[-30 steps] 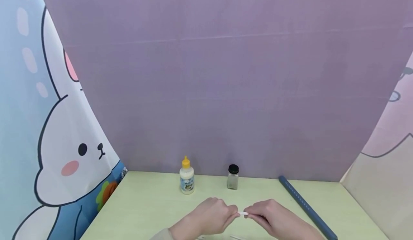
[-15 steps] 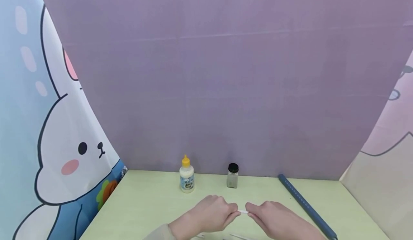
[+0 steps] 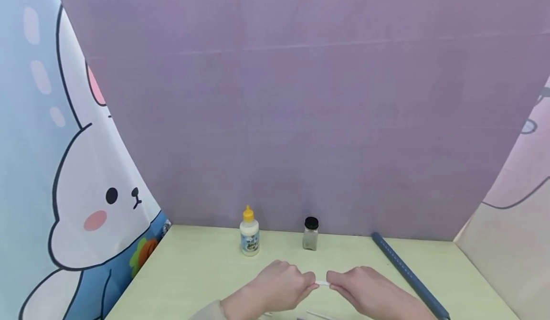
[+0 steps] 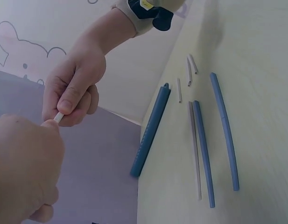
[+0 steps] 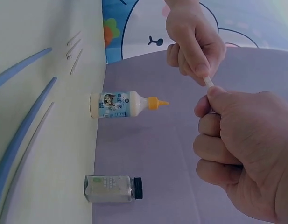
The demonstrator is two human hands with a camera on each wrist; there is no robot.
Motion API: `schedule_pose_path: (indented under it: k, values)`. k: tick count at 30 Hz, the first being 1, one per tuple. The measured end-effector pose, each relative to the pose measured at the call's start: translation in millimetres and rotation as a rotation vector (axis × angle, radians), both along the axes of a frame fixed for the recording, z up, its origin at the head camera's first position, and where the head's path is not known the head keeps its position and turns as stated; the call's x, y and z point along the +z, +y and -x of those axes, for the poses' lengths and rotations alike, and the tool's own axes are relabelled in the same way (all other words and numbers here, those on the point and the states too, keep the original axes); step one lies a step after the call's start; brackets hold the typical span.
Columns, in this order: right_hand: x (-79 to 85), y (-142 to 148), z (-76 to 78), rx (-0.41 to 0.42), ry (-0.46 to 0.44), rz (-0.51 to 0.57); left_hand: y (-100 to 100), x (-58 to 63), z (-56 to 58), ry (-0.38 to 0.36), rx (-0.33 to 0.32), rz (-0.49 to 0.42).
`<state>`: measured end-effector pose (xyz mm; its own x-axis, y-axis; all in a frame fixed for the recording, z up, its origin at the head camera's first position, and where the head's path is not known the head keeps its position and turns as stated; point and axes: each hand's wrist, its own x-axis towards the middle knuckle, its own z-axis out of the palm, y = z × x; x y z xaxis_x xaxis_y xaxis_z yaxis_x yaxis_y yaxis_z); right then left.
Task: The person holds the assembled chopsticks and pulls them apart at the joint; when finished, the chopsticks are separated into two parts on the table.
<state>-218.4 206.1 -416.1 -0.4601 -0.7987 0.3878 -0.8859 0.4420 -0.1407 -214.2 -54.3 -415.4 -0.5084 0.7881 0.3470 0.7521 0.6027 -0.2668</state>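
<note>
My left hand [image 3: 279, 285] and right hand [image 3: 367, 289] are raised above the table, close together. Between them runs a short, thin white stick [image 3: 323, 283], each hand pinching one end between thumb and curled fingers. Only a small middle length of it shows, and the fingers cover the rest. In the left wrist view, the white stick [image 4: 59, 116] slants between the two thumbs. From the right wrist view, its exposed part [image 5: 208, 81] looks straight, as far as I can tell.
On the pale table [image 3: 193, 262] stand a glue bottle [image 3: 249, 236] with yellow cap and a black-lidded glass jar [image 3: 310, 236]. A dark blue rod [image 3: 410, 277] lies at right. Blue sticks [image 4: 223, 126], a long pale stick [image 4: 194, 149] and short white pieces [image 4: 179, 91] lie nearby.
My right hand's fingers have shifted on the white stick and turned slightly, its thumb side now closed nearer the stick's end. My left hand stays almost still.
</note>
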Motion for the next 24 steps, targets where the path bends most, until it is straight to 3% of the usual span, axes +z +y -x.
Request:
schedule_pose_path:
  k: [4,12,20,24]
  values:
    - [-0.2,-2.2,-1.3,-0.001,-0.006,0.007,-2.7,1.2,-0.8,0.03,-0.006,0.001]
    - [0.1,-3.0,-2.7,-0.027,-0.023,0.006,-1.2,0.8,-1.4,-0.013,0.036,-0.016]
    - [-3.7,-1.9,-4.7,-0.027,-0.013,0.019,-2.9,-3.9,-0.9,0.05,-0.008,0.0]
    - [-4.5,-1.2,-6.1,-0.037,-0.042,0.015,-3.0,-5.3,-1.4,0.041,-0.014,-0.013]
